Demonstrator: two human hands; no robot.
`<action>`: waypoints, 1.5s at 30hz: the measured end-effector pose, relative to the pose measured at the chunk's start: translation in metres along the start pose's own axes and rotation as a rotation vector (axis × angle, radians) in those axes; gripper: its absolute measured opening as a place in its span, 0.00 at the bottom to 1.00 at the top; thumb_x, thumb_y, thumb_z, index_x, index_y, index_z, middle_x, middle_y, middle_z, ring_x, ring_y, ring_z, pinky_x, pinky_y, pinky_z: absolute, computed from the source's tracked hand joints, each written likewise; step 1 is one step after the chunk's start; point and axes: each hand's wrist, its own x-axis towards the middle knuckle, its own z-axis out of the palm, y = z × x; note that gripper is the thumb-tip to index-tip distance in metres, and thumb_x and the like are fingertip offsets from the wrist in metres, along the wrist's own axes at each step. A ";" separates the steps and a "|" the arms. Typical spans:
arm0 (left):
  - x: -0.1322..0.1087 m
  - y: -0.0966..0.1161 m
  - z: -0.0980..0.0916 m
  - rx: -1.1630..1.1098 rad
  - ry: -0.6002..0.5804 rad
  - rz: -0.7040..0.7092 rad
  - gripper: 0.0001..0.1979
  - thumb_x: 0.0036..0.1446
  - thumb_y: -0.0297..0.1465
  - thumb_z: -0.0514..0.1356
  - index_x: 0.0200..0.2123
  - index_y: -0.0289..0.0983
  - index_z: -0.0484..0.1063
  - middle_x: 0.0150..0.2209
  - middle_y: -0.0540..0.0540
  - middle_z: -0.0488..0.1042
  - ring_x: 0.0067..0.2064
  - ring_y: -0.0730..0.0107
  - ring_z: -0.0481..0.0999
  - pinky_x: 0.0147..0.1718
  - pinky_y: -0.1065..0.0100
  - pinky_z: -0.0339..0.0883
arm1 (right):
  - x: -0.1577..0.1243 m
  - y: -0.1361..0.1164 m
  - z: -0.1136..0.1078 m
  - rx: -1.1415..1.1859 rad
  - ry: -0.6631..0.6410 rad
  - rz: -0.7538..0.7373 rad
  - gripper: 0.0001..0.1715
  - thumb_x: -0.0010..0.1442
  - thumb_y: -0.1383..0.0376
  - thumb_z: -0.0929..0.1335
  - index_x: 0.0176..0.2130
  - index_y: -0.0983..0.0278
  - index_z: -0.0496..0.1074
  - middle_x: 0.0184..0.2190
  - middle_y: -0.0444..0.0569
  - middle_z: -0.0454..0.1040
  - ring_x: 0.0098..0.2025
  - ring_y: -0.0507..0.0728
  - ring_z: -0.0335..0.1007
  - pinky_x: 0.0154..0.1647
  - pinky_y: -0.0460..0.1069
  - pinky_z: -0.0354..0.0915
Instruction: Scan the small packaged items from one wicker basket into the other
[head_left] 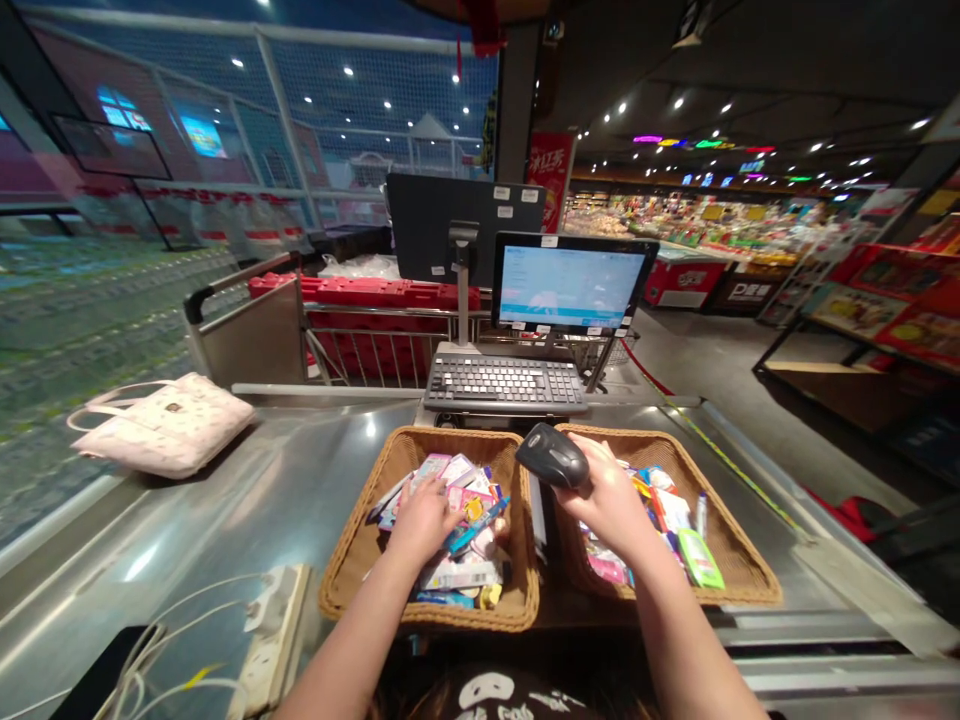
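Note:
My right hand (602,490) is wrapped around a black barcode scanner (553,456), held over the inner edge of the right wicker basket (739,560). My left hand (424,520) reaches into the left wicker basket (352,545). Its fingers are stretched and apart, touching small boxed and packaged goods (472,500). A blue pen-like item (480,525) lies beside the left thumb. Under and beyond my right arm, the right basket holds several small items, among them a green and white package (699,558).
Behind the baskets stand a black keyboard (506,382) and a lit monitor (570,285). On the metal counter (300,500) lie a pale handbag (169,425), a power strip (274,630) with white cables, and a dark phone-like slab (101,675). A shopping trolley (375,345) stands beyond.

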 end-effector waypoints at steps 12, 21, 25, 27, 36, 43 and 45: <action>0.014 0.002 0.009 -0.007 0.185 0.113 0.14 0.61 0.40 0.55 0.37 0.39 0.77 0.61 0.36 0.66 0.62 0.47 0.65 0.59 0.36 0.53 | -0.041 0.058 -0.055 -0.109 0.212 0.197 0.22 0.51 0.63 0.68 0.47 0.63 0.73 0.49 0.56 0.75 0.56 0.67 0.68 0.58 0.62 0.63; 0.061 0.094 0.012 -0.076 0.086 0.397 0.11 0.60 0.38 0.57 0.39 0.40 0.76 0.62 0.38 0.66 0.64 0.49 0.62 0.61 0.37 0.51 | -0.077 0.104 -0.093 -0.193 0.316 0.341 0.24 0.51 0.58 0.68 0.48 0.64 0.74 0.50 0.58 0.76 0.55 0.68 0.69 0.58 0.67 0.61; 0.079 0.151 0.023 -0.108 -0.004 0.558 0.10 0.59 0.38 0.59 0.39 0.40 0.76 0.62 0.40 0.65 0.65 0.49 0.59 0.62 0.36 0.49 | -0.088 0.118 -0.105 -0.206 0.353 0.373 0.24 0.50 0.59 0.68 0.47 0.65 0.75 0.50 0.60 0.75 0.55 0.69 0.69 0.58 0.65 0.62; 0.085 0.179 0.032 -0.116 -0.056 0.635 0.09 0.59 0.37 0.60 0.37 0.39 0.76 0.63 0.39 0.64 0.65 0.48 0.59 0.62 0.36 0.48 | -0.093 0.126 -0.110 -0.222 0.358 0.395 0.25 0.51 0.59 0.68 0.48 0.65 0.74 0.51 0.60 0.74 0.55 0.68 0.68 0.58 0.65 0.62; 0.122 0.274 0.071 -0.070 -0.175 1.034 0.15 0.65 0.33 0.51 0.53 0.47 0.70 0.69 0.46 0.52 0.69 0.56 0.50 0.65 0.42 0.44 | -0.110 0.146 -0.130 -0.227 0.362 0.421 0.24 0.51 0.61 0.69 0.48 0.63 0.73 0.50 0.56 0.75 0.55 0.66 0.68 0.60 0.64 0.60; 0.154 0.324 0.113 -0.088 -0.277 1.230 0.14 0.62 0.31 0.54 0.48 0.45 0.75 0.69 0.47 0.53 0.70 0.53 0.47 0.66 0.42 0.34 | -0.115 0.149 -0.137 -0.239 0.361 0.434 0.23 0.52 0.61 0.69 0.49 0.62 0.73 0.50 0.56 0.75 0.55 0.66 0.69 0.59 0.63 0.61; 0.158 0.327 0.124 -0.083 -0.298 1.244 0.13 0.60 0.29 0.56 0.45 0.44 0.77 0.68 0.46 0.54 0.69 0.51 0.49 0.66 0.41 0.32 | -0.118 0.150 -0.139 -0.247 0.368 0.444 0.23 0.52 0.61 0.69 0.49 0.62 0.73 0.50 0.56 0.75 0.55 0.66 0.69 0.59 0.63 0.61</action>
